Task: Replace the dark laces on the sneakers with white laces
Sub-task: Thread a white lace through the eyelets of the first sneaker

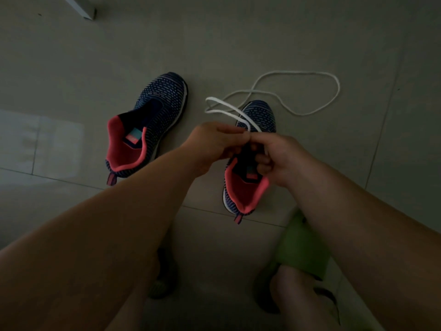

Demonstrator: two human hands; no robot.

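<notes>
Both hands meet over the right sneaker [250, 168] on the tiled floor [238, 44]: the left hand [210, 149] and right hand [279, 158] each pinch the white lace [296, 91] with curled fingers. Its long loop trails on the tiles beyond the toe. Beside it, apart to the left, the left sneaker [152, 120] lies unlaced.

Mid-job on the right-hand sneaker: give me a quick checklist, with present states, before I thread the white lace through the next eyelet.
1. Dark laces gone from left sneaker: ok, none visible.
2. White lace in hand: ok, left hand and right hand pinch it over the right sneaker.
3. Lace slack free: ok, loose loop lies on the floor beyond the toe.
4. Lace tip visible: cannot tell, fingers cover it.
5. Next eyelet located: cannot tell, hands hide it.
6. Lighting: not ok, dim.
</notes>
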